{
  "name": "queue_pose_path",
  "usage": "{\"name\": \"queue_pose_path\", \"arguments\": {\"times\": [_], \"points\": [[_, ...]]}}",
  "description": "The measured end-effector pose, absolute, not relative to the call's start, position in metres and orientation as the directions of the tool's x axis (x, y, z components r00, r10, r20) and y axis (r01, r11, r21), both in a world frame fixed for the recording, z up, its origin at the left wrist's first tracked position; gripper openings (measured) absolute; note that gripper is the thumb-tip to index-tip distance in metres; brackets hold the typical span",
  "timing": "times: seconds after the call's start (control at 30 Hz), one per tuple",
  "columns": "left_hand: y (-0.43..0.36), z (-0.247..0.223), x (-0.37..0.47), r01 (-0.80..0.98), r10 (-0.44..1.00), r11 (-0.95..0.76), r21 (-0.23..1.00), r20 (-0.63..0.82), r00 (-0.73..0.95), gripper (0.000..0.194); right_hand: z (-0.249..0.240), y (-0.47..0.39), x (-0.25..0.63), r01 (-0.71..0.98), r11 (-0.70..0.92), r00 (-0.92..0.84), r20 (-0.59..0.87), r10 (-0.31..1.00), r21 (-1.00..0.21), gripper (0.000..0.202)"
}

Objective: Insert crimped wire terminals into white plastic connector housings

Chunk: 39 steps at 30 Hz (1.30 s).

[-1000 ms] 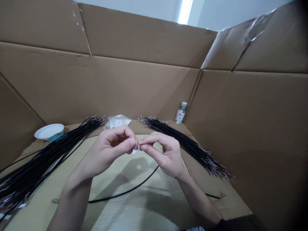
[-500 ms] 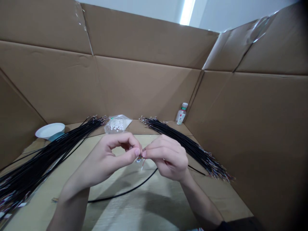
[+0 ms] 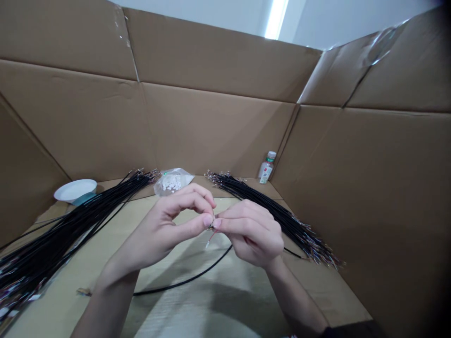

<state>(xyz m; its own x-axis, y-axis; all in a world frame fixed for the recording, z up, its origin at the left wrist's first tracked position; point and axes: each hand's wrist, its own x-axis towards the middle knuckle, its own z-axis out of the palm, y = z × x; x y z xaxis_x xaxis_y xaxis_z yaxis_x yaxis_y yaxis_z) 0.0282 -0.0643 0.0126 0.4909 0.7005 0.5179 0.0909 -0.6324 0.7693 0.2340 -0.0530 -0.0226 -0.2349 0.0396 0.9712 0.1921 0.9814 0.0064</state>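
Observation:
A black cable [image 3: 190,280] curves over the table from under my left wrist up to my right hand. My right hand [image 3: 251,231] pinches the thin wires at this cable's end between thumb and index finger. A red wire [image 3: 211,238] with a pale tip sticks out below the fingertips. My left hand [image 3: 176,225] meets it from the left, thumb and index finger pinched at the same wire ends. What exactly lies between the left fingertips is too small and covered to make out. Loose wires [image 3: 83,292] show at the cable's other end, left of my forearm.
A thick bundle of black cables [image 3: 88,220] lies on the left, another cable bundle [image 3: 268,206] on the right. At the back are a clear bag [image 3: 173,182] of small white pieces and a bottle [image 3: 267,168]. A white bowl [image 3: 75,190] stands left. Cardboard walls [image 3: 218,126] surround the table.
Both hands have shifted slightly right, still close together at the wire ends. The left fingers have lifted and spread a little above the pinch.

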Motion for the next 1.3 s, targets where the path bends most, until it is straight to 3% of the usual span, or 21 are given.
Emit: {"name": "queue_pose_path", "arguments": {"times": [0.2,0.33,0.47,0.67,0.8,1.17,1.3], "points": [[-0.060,0.008,0.029,0.024,0.685,-0.626,0.780,0.535,0.495,0.018,-0.025,-0.053,0.230,0.192,0.981,-0.179,0.982,0.050,-0.015,0.023],[-0.062,0.006,0.034,0.021,0.672,-0.681,0.732,0.614,0.414,0.016,-0.027,-0.060,0.226,0.121,0.942,-0.078,0.943,0.323,-0.313,0.026],[-0.064,0.006,0.039,0.052,0.670,-0.712,0.700,0.656,0.349,0.016,-0.025,-0.068,0.222,-0.010,0.789,-0.075,0.788,0.612,-0.614,0.020],[-0.063,0.004,0.040,0.111,0.671,-0.725,0.680,0.661,0.336,0.016,-0.016,-0.070,0.221,-0.213,0.544,-0.168,0.579,0.798,-0.812,0.007],[-0.060,0.003,0.041,0.151,0.656,-0.748,0.647,0.682,0.324,0.015,-0.013,-0.069,0.223,-0.247,0.457,-0.232,0.510,0.828,-0.854,0.008],[-0.060,0.002,0.036,0.193,0.782,-0.616,0.764,0.565,0.263,0.016,-0.015,-0.068,0.224,-0.135,0.575,-0.079,0.588,0.805,-0.807,0.003],[-0.065,0.002,0.038,0.208,0.669,-0.741,0.638,0.677,0.307,0.018,-0.015,-0.065,0.227,-0.153,0.553,-0.099,0.570,0.816,-0.819,0.004]]}}
